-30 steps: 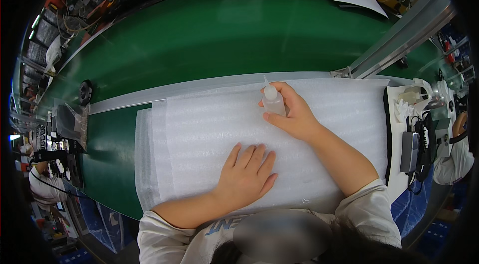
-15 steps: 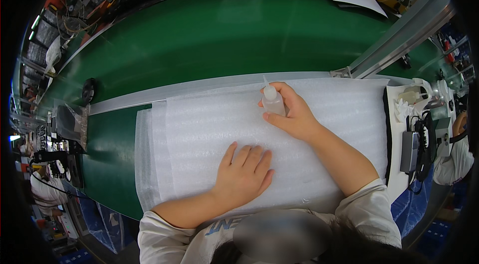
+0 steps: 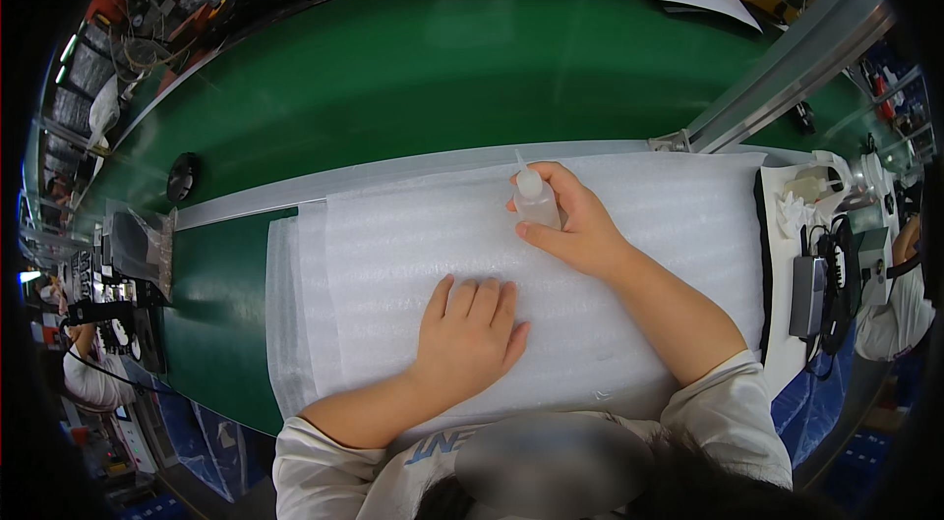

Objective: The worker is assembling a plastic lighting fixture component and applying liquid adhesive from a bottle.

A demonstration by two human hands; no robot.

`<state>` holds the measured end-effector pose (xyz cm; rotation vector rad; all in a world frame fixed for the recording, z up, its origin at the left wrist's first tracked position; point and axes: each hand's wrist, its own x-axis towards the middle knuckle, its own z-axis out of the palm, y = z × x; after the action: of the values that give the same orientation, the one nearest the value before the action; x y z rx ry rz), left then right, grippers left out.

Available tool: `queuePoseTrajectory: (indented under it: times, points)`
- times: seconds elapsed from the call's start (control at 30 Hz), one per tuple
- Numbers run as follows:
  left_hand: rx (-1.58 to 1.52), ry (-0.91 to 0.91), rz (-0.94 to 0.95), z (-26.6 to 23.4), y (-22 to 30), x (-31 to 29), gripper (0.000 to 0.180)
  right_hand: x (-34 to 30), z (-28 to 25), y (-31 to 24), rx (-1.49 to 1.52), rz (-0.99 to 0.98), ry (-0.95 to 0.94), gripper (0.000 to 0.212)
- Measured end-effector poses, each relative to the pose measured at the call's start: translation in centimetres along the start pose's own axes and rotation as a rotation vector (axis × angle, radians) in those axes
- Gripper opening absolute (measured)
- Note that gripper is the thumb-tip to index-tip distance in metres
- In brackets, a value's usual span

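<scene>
My right hand (image 3: 580,225) is closed around a small translucent squeeze bottle (image 3: 536,211) with a white cap and a thin nozzle pointing up and away from me. It holds the bottle over the far part of a white foam sheet (image 3: 413,225). Nearer to me and to the left, my left hand (image 3: 467,333) lies palm down on the sheet with its fingers stretched out and nothing in them. The fingers and thumb of the right hand hide part of the bottle's side.
Beyond the sheet runs a green surface (image 3: 472,58) behind a metal rail. A metal post (image 3: 787,68) rises at the right. On the right side lie a black power adapter (image 3: 808,296) and coiled cables (image 3: 838,274). A round black object (image 3: 183,176) sits at the left.
My left hand has shifted slightly to the left over the sheet. The round black object at the left has moved a little to the right. My right hand and the bottle have hardly moved.
</scene>
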<state>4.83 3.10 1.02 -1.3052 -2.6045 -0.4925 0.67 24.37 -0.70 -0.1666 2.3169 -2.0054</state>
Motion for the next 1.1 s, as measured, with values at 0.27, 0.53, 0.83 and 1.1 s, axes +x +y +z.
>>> queuePoseTrajectory:
  times: [0.27, 0.53, 0.83, 1.1]
  points:
    - [-0.004, 0.006, 0.007, 0.0, 0.0, 0.0, 0.045, 0.1, 0.0, -0.1, -0.012, -0.008, 0.008, 0.049]
    - [-0.131, 0.102, 0.045, -0.6, -0.6, 0.4, 0.038, 0.1, 0.0, 0.6, -0.014, -0.049, 0.021, 0.051]
    - [-2.216, 0.01, -0.433, -2.8, -3.8, 0.6, 0.041, 0.0, 0.3, -0.1, -0.006, -0.004, 0.067, 0.048]
    - [-2.522, -0.086, -0.152, -2.3, -4.3, 0.4, 0.043, 0.1, 0.3, -0.1, 0.031, -0.009, 0.059, 0.047]
